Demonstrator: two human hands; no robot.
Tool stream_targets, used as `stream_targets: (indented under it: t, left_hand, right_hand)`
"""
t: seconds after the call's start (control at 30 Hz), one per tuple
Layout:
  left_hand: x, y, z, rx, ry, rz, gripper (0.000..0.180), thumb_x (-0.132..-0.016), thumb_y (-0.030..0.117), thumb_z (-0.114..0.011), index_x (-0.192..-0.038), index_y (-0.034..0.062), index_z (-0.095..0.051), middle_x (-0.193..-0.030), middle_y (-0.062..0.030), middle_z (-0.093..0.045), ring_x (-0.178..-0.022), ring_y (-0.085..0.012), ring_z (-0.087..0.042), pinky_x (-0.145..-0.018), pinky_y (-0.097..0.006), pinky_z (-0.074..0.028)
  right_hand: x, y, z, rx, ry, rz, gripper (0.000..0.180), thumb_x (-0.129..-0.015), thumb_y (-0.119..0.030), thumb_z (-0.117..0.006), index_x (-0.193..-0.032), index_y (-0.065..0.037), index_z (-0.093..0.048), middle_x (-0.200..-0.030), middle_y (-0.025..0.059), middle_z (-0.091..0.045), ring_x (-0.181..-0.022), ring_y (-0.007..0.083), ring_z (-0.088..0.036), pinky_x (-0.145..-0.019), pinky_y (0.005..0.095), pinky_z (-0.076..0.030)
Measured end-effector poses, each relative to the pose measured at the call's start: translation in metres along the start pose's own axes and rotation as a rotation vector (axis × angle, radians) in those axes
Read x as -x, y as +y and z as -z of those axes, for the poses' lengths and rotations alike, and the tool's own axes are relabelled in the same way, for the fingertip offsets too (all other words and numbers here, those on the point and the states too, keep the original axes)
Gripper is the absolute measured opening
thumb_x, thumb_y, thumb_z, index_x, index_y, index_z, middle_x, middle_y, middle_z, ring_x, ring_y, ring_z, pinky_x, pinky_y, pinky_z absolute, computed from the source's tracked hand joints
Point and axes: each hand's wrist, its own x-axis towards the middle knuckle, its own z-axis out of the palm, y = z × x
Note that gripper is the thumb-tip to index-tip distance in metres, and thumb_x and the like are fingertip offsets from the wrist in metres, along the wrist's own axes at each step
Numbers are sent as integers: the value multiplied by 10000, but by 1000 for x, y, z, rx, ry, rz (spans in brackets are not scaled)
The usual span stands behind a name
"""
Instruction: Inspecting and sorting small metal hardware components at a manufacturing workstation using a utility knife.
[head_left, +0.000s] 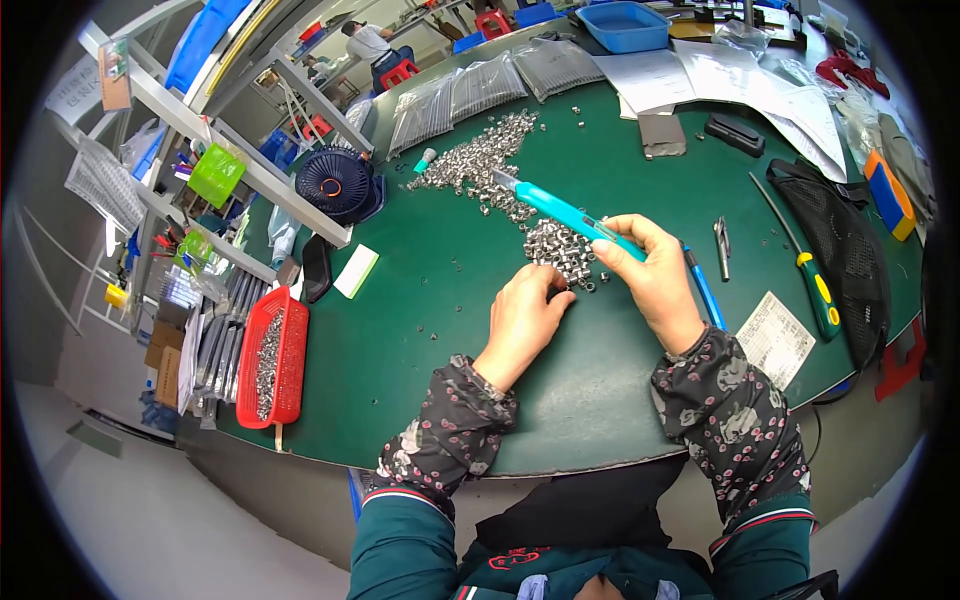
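Along the left side of the dark green surface point(400, 385) stands a long red plastic basket point(293, 375) with small silvery metal parts inside. Just beyond it lie a flat black phone-like object point(317, 268) and, to the right of that, a white card with a green edge point(356, 271); a round dark-blue desk fan point(336, 187) stands farther back. Further right, a large loose heap of small shiny metal parts point(480, 158) spreads toward the clear plastic bags of slender grey pieces point(480, 92) lined up at the back. Near the middle, the left hand point(527, 312) rests with its fingers curled at the near side of a smaller, denser heap of short metal cylinders point(558, 248); whether it pinches one cannot be told. Across and above this heap in the view runs a slim turquoise cutter-like tool with a metal tip point(575, 214), slanting to the upper left, its rear end gripped between the thumb and fingers of the right hand point(655, 280). Right of that hand lie a blue pen point(704, 285), a silver pen-shaped tool point(722, 250), a printed white paper slip point(775, 340), a long screwdriver with a yellow-and-green handle point(820, 297) and a black mesh bag point(845, 245).
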Motion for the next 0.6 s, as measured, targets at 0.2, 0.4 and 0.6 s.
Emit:
stream_targets:
  t: [0.2, 0.4, 0.6]
  left_hand:
    - [-2, -1, -7, -97, 45, -67, 133, -709, 112, -640, -794, 34, -573, -761, -96, -558, -719, -259, -567, -629, -363, -445]
    - [3, -6, 17, 773, -165, 356, 82, -823, 113, -580, -840, 63, -517, -749, 13, -505, -564, -43, -389, -452, -161, -300]
    - [30, -38, 53, 1510, -116, 457, 100, -852, 72, -523, -939, 58, -475, -807, -42, -518, -567, -47, -397, -406, -150, -294]
  right_hand:
    - [-1, -1, -1, -5, 10, 2, 234, -761, -143, -641, -908, 27, -577, -780, 14, -581, -717, 60, -510, -643, 214, -424]
    - [0, -1, -2, 32, 1, 26, 238, -746, -156, -657, -887, 22, -586, -747, 28, -597, -710, 66, -526, -639, 231, -437]
    - [6, -6, -6, 107, -62, 32, 232, -720, -138, -672, -867, 19, -585, -712, 36, -595, -682, 90, -549, -620, 247, -440]
